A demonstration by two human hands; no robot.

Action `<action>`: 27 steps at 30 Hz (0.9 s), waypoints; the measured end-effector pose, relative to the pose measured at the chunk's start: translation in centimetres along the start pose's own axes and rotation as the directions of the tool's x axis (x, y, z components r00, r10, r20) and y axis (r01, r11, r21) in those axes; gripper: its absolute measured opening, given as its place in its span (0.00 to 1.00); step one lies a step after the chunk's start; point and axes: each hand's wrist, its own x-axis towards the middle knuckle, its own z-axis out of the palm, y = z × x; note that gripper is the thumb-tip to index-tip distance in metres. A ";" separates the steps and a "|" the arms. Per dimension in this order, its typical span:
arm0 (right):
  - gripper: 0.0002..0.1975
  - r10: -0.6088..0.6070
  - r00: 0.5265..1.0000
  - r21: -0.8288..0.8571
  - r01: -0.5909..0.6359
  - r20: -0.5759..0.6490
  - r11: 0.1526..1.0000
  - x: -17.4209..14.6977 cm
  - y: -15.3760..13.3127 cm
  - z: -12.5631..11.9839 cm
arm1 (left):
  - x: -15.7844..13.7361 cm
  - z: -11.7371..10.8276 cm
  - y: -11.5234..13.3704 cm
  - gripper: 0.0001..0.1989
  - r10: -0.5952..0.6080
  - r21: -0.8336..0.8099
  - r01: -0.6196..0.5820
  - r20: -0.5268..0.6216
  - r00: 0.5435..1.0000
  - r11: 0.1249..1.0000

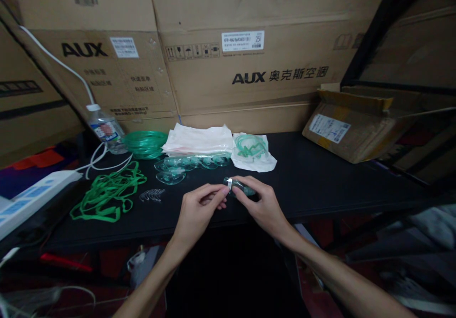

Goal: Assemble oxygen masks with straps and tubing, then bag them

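Just above the table's front edge, my right hand (263,204) grips a clear green-tinted oxygen mask (250,191), its fingers covering much of it. The thumb and forefinger of my left hand (195,209) pinch a small pale metal nose clip (230,183) at the mask's left end. Whether the clip is fastened to the mask I cannot tell. Beyond my hands lies a row of similar masks (203,162), with one single mask (171,178) in front. Small clear curved pieces (152,195) lie left of my left hand, beside a tangle of green elastic straps (107,192).
Behind the masks sit a stack of white bags (199,139), a green tubing coil (145,143) and thinner tubing (251,145) on white wrapping. A bottle (107,130) and power strip (32,197) stand left. An opened carton (342,123) is right; large cartons (249,90) wall the back.
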 end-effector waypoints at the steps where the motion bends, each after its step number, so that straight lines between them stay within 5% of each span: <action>1: 0.10 -0.004 1.000 -0.002 0.004 -0.002 1.000 0.0 0.0 0.0 | 0.0 0.0 0.0 0.08 -0.007 -0.006 0.007 0.006 1.000 1.000; 27: 0.13 -0.045 0.999 -0.108 0.042 -0.025 0.993 -0.5 0.1 0.6 | 0.8 0.2 -0.5 0.14 -0.123 -0.105 0.128 0.046 0.991 0.986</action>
